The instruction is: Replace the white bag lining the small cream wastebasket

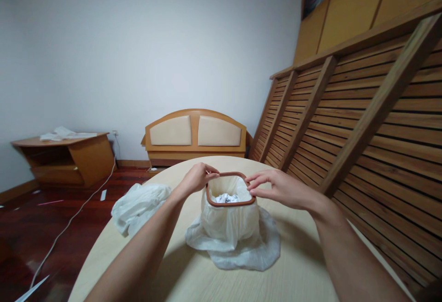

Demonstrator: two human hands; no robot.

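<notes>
A small bin with a brown rim (230, 203) stands on a pale round table (193, 274). A white plastic bag (238, 240) hangs over its outside and spreads on the table around it. Crumpled paper (226, 198) lies inside. My left hand (197, 177) is closed, pinching the rim's far left corner. My right hand (276, 187) rests at the rim's right side, its fingers nearly together on the edge of the bag or rim.
Another crumpled white plastic bag (140, 205) lies at the table's left edge. A slatted wooden bed frame (362, 118) leans against the right wall. A headboard (195, 134) and a low wooden cabinet (69, 157) stand by the far wall. A cable (74, 217) runs across the dark floor.
</notes>
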